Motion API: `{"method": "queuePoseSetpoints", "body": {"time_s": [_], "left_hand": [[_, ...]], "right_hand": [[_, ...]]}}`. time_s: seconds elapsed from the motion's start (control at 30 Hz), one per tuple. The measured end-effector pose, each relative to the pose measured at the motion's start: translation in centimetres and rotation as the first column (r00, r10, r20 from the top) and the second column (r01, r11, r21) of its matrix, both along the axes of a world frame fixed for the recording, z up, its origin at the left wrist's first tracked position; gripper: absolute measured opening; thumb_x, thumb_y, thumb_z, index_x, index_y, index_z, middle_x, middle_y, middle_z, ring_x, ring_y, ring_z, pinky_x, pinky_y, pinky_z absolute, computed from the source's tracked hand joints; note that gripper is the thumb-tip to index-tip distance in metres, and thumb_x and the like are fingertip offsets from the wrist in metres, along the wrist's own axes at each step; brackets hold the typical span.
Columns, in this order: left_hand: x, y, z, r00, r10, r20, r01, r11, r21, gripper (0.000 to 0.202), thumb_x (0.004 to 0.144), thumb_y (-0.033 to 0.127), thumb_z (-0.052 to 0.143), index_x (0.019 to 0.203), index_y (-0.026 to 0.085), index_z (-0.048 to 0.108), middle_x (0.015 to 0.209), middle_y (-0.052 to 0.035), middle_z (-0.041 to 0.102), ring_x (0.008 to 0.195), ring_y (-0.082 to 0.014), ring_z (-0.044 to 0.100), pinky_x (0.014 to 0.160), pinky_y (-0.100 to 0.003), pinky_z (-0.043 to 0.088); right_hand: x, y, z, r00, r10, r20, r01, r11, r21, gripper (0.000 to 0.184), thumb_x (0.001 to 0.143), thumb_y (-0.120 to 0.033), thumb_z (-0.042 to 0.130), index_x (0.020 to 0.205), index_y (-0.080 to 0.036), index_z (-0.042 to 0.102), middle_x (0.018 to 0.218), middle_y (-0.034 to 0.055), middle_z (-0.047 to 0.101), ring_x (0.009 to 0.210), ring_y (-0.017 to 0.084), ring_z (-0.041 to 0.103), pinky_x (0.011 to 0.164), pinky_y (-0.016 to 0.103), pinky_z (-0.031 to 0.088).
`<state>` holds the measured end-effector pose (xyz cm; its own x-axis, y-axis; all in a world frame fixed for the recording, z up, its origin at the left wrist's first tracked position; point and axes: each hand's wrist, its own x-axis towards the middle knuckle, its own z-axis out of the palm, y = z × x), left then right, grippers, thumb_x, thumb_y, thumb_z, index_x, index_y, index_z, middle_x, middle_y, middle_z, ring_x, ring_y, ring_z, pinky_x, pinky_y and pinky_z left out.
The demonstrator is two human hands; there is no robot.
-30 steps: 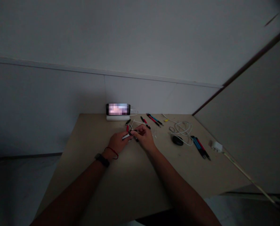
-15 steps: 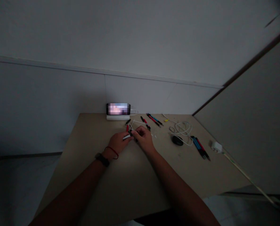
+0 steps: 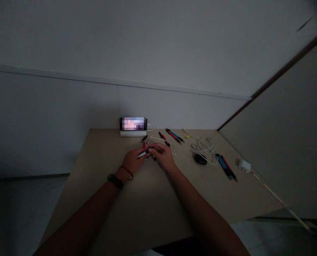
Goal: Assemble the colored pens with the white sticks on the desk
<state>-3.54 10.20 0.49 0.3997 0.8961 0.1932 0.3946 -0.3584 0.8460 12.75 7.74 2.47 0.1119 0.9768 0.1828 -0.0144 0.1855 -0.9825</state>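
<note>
Over the middle of the table, my left hand (image 3: 133,161) is closed around a slim white-and-black pen piece (image 3: 142,154). My right hand (image 3: 162,157) pinches the dark end of the same piece, and the two hands meet there. Fingers cover part of it, so its full shape is hidden. Just beyond my fingers lie a red pen part (image 3: 144,144), a black pen part (image 3: 144,138) and thin white sticks like refills (image 3: 158,138). A small dark bit shows under my right fingers.
Behind stands a phone (image 3: 133,124) on a white base. Right of my hands lie red-and-black pens (image 3: 164,138), more pens (image 3: 175,136), a coiled white cable (image 3: 205,145), a black mouse-like object (image 3: 200,159), another pen group (image 3: 226,167) and a white plug (image 3: 245,166).
My right fingers have shifted slightly around the pen piece, the index finger now stretching further over its end. My left hand has barely moved.
</note>
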Motion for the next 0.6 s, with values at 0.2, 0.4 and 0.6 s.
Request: {"method": "queuePoseSetpoints", "body": {"time_s": [0.2, 0.4, 0.6], "left_hand": [[0.07, 0.1, 0.02, 1.0, -0.022, 0.007, 0.022, 1.0, 0.002, 0.028, 0.091, 0.042, 0.06, 0.096, 0.019, 0.075, 0.071, -0.0038, 0.072, 0.066, -0.0186, 0.066, 0.064, -0.027, 0.045], [-0.02, 0.09, 0.13, 1.0, -0.008, 0.006, 0.008, 1.0, 0.009, 0.029, 0.093, 0.042, 0.058, 0.093, 0.018, 0.074, 0.068, -0.0031, 0.07, 0.061, -0.0174, 0.063, 0.062, -0.027, 0.044], [0.01, 0.13, -0.08, 0.998, 0.001, 0.059, -0.002, 1.0, 0.028, 0.035, 0.092, 0.042, 0.06, 0.111, 0.017, 0.074, 0.07, -0.0027, 0.071, 0.062, -0.0169, 0.063, 0.063, -0.026, 0.046]], "right_hand": [[-0.46, -0.29, 0.28, 0.986, -0.143, 0.086, 0.14, 0.99, 0.034, 0.032, 0.065, -0.047, 0.086, 0.065, -0.021, 0.066, 0.061, -0.0011, 0.067, 0.054, 0.014, 0.06, 0.054, 0.026, 0.049], [-0.06, -0.38, 0.12, 0.998, 0.013, 0.06, -0.019, 0.995, 0.093, 0.033, 0.074, -0.046, 0.081, 0.099, -0.025, 0.076, 0.095, 0.0046, 0.077, 0.089, 0.021, 0.07, 0.074, 0.031, 0.056], [0.28, -0.06, -0.25, 0.996, 0.084, 0.007, -0.084, 0.995, 0.056, 0.035, 0.077, -0.05, 0.078, 0.099, -0.024, 0.077, 0.098, 0.0058, 0.078, 0.091, 0.022, 0.072, 0.08, 0.034, 0.057]]}}
